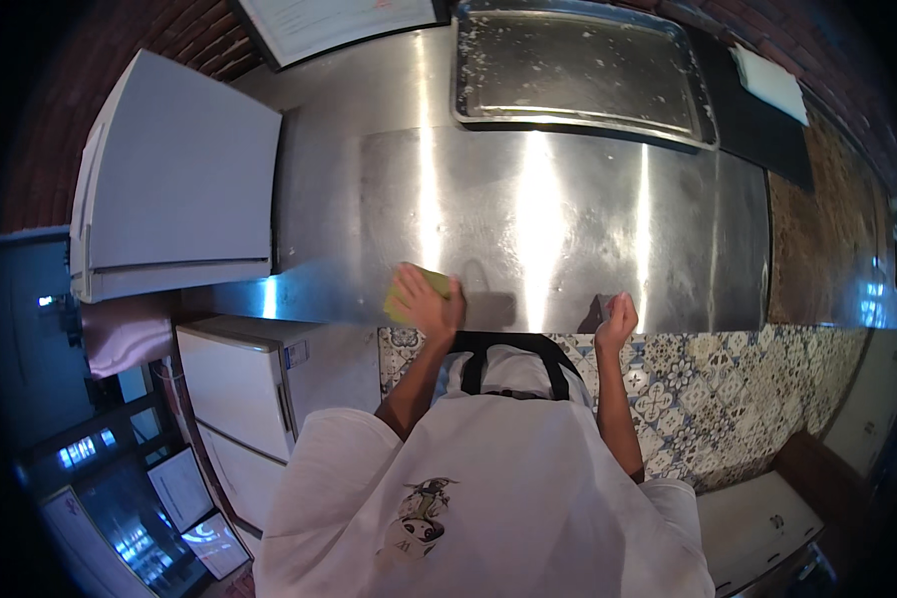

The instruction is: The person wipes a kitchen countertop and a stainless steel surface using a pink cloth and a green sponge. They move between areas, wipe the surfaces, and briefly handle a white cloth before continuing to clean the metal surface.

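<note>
My left hand (pixel 431 303) presses down on a yellow-green cleaning cloth or pad (pixel 398 305) near the front edge of a stainless steel counter (pixel 478 194). The fingers are spread over it, and part of the pad shows beside and beyond them. Farther right, my right hand (pixel 619 320) is raised by the counter's front edge with its fingers curled in. Nothing can be made out in it. The steel surface between and beyond the hands is shiny, with bright light streaks and a few small specks.
A large metal tray (pixel 575 71) with whitish residue lies at the back. A white appliance (pixel 187 172) stands on the left of the counter, above a fridge (pixel 232 381). At right are a black mat (pixel 755 127), a white folded cloth (pixel 771 82) and a brown surface (pixel 822 247).
</note>
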Demonstrator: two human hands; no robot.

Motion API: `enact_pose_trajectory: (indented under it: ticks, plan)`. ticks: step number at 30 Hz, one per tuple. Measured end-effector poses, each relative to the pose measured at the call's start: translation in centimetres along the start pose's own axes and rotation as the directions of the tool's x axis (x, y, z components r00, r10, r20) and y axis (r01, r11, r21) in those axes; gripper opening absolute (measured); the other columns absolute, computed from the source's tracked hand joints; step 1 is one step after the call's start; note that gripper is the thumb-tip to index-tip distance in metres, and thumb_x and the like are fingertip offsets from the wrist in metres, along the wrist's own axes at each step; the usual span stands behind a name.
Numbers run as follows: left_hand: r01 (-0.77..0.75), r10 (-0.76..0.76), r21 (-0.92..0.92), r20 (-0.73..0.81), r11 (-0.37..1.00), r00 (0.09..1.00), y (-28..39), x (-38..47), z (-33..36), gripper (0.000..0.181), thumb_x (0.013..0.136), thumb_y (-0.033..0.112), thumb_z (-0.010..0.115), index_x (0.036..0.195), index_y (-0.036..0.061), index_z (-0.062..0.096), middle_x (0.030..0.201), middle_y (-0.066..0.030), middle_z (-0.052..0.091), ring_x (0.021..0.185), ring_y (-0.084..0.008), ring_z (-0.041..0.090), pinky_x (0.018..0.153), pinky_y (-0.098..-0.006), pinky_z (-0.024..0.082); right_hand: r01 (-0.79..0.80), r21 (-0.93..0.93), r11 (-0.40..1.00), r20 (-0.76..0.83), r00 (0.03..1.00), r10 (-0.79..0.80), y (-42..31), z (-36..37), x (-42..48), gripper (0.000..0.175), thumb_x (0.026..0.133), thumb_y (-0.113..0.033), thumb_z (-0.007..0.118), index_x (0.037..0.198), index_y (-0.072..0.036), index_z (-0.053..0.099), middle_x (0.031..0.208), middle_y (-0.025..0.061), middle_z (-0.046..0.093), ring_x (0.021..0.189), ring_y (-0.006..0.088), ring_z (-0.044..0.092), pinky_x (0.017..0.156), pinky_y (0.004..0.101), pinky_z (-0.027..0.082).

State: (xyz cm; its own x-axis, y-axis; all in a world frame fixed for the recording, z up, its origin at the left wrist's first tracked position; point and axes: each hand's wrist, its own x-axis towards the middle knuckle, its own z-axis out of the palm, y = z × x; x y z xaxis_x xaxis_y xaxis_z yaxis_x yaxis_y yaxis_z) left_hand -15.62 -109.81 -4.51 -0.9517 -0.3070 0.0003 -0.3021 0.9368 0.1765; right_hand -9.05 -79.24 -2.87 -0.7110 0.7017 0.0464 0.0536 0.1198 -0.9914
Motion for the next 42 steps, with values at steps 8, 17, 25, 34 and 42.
enact_pose_trajectory:
  ticks: [8,17,25,34,42]
  plan:
    - [-0.543,0.578,-0.218,0.155,0.811,0.801,12.5,-4.5,0.8,0.106,0.085,0.067,0.057,0.155,-0.0038,0.022,0.164,-0.0196,0.018,0.152,-0.0385,0.01,0.119,-0.0617,0.003,-0.349,0.767,0.539,0.166,0.919,0.358,-0.8,-1.8,1.2,0.031,0.104,-0.034,0.046,0.087,-0.009,0.052,0.08,0.0034,0.046,0.073,0.0169,0.046,0.07,0.0338,0.041]
    - [-0.546,0.753,-0.597,0.156,0.588,0.64,15.7,-3.2,1.5,0.076,0.098,0.044,0.049,0.155,-0.0008,0.027,0.163,-0.0228,0.018,0.152,-0.0397,0.013,0.118,-0.0616,0.003,-0.535,0.835,0.129,0.447,0.797,0.406,-4.3,-3.8,-0.4,0.051,0.1,-0.05,0.045,0.1,-0.001,0.057,0.098,0.0136,0.056,0.101,0.0296,0.052,0.1,0.0415,0.039]
    - [-0.352,0.321,-0.363,-0.144,0.863,0.936,-3.2,1.2,-0.3,0.046,0.102,0.025,0.044,0.143,0.0049,0.051,0.16,-0.0184,0.031,0.15,-0.036,0.024,0.118,-0.0578,0.007,0.001,-0.296,0.955,0.074,0.997,0.022,-2.0,4.6,-2.1,0.046,0.104,-0.021,0.045,0.14,0.008,0.046,0.151,0.0286,0.039,0.142,0.0402,0.037,0.117,0.0413,0.029]
    - [-0.052,-0.024,-0.282,-0.261,0.958,0.965,-17.8,-1.3,-2.4,0.044,0.102,0.021,0.047,0.14,-0.0006,0.051,0.158,-0.0206,0.032,0.147,-0.0375,0.028,0.118,-0.0531,0.017,0.52,-0.657,0.546,0.548,0.827,-0.128,-0.4,12.4,-2.1,0.054,0.099,-0.026,0.046,0.144,0.005,0.043,0.156,0.0234,0.032,0.147,0.0409,0.025,0.12,0.0503,0.02]
    - [0.43,-0.648,-0.699,-0.063,0.572,0.759,-22.9,-1.2,1.6,0.064,0.104,0.032,0.046,0.151,-0.0068,0.029,0.156,-0.025,0.033,0.144,-0.038,0.033,0.119,-0.0449,0.023,0.348,-0.843,0.411,0.382,0.924,0.001,-0.6,12.0,-10.8,0.059,0.102,-0.029,0.039,0.151,0.004,0.034,0.159,0.0253,0.026,0.148,0.0416,0.021,0.119,0.056,0.016]
